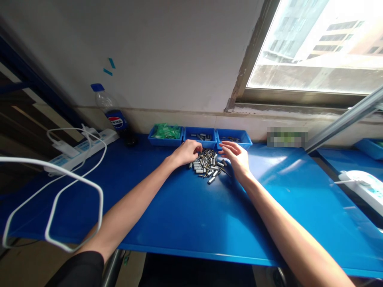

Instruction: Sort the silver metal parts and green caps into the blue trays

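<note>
A loose pile of small metal parts [206, 163], short silvery cylinders mixed with thin brassy pins, lies on the blue table [185, 215]. My left hand [188, 152] is at the pile's upper left edge with its fingers curled together; what they hold, if anything, is hidden. At the right side of the pile, my right hand [237, 157] has its fingers stretched and apart, with nothing visible in them. Just behind the hands stands a blue bin with silvery cylinders [203, 137]. Beside it on the right is a blue bin with thin pins [235, 139].
A third blue bin [165, 141] holds green plastic packets [166, 130]. A cola bottle [115, 117] stands at the back left beside a white power strip [86, 149]. A white cable [101, 199] loops over the left side. Another power strip [363, 185] is at the right.
</note>
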A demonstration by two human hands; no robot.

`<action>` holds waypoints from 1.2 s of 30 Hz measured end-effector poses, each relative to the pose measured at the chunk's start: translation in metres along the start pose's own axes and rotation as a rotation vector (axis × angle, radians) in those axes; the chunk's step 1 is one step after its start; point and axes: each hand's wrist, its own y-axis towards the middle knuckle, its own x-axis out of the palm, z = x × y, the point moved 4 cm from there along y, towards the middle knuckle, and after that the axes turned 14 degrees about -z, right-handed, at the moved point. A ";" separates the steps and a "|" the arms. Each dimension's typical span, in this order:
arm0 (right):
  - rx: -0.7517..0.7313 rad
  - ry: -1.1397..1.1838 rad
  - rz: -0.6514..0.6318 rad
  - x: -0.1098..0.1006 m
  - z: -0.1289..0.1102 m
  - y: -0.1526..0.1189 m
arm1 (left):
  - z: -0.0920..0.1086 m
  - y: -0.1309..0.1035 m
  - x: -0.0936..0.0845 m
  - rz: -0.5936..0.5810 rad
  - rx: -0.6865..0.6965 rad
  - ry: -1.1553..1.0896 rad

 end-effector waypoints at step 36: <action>0.036 0.009 -0.019 0.004 -0.006 -0.002 | 0.015 -0.005 -0.008 0.088 -0.192 0.114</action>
